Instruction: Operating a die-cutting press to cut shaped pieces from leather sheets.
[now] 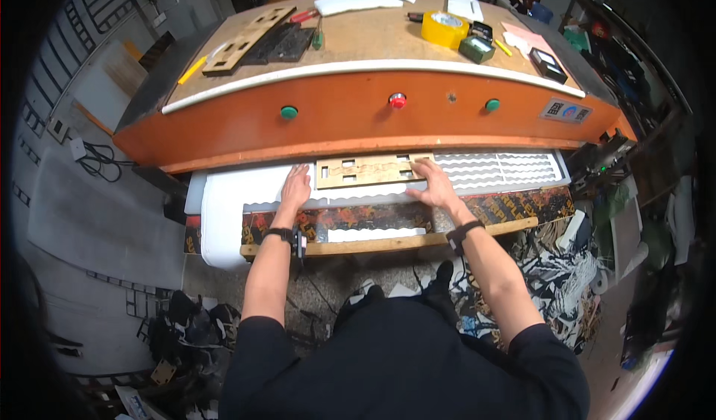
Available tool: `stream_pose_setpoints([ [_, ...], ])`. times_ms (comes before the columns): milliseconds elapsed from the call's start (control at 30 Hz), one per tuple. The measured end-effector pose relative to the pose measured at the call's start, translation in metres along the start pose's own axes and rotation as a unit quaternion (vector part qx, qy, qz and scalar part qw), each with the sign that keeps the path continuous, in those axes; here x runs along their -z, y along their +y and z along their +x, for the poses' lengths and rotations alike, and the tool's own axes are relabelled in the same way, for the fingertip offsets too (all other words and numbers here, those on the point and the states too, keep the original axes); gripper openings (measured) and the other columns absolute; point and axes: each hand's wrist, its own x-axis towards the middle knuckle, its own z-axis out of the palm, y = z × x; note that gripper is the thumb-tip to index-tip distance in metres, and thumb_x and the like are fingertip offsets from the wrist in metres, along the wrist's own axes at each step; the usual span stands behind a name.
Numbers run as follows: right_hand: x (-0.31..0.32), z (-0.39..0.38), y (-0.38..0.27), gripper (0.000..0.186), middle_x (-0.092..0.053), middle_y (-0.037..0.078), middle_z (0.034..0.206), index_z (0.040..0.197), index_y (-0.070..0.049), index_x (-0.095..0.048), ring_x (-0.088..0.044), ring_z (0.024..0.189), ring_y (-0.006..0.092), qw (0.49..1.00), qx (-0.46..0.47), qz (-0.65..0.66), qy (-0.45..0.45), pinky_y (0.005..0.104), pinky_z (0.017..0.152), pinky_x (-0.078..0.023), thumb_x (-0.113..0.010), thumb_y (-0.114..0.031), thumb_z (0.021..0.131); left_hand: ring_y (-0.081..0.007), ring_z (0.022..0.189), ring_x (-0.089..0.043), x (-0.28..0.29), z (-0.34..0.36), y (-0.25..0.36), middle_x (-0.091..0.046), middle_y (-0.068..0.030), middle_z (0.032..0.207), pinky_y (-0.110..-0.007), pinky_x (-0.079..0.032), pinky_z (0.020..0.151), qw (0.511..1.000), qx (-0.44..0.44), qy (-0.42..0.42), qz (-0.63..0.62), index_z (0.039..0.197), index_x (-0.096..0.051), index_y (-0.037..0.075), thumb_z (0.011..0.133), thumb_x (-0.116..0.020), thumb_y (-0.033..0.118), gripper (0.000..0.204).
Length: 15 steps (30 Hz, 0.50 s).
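Observation:
My left hand lies with fingers stretched out on the white sheet, just left of a light wooden die board. My right hand grips the right end of that board, fingertips on top and thumb at the near edge. The board has rectangular cutouts and wavy lines. To its right, rows of wavy cuts show in white material on the machine's bed, above a front wooden bar.
An orange press with push buttons spans the bed. On its top lie yellow tape, dark boards and small tools. Scrap material litters the floor right of my legs; a rack stands at the right.

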Motion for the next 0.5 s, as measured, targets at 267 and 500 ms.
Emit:
stream_pose_setpoints([
  [267, -0.006, 0.070, -0.004, 0.120, -0.045, 0.011, 0.177, 0.167, -0.018, -0.051, -0.043, 0.162, 0.0355, 0.989, 0.008, -0.074, -0.128, 0.0562, 0.139, -0.029, -0.104, -0.051, 0.065, -0.0297, 0.175, -0.017, 0.000, 0.029, 0.020, -0.030, -0.0009, 0.187, -0.064, -0.009, 0.139, 0.991, 0.057, -0.068, 0.103, 0.177, -0.040, 0.026, 0.117, -0.046, 0.049, 0.064],
  [500, -0.011, 0.080, -0.003, 0.115, -0.059, 0.014, 0.162, 0.167, -0.022, -0.051, -0.050, 0.154, 0.0374, 0.991, 0.024, -0.026, -0.130, 0.0590, 0.140, -0.023, -0.104, -0.043, 0.067, -0.0298, 0.174, -0.018, 0.008, 0.037, 0.033, -0.028, 0.0014, 0.188, -0.062, -0.008, 0.141, 0.988, 0.067, -0.054, 0.131, 0.177, -0.039, 0.027, 0.119, -0.041, 0.052, 0.064],
])
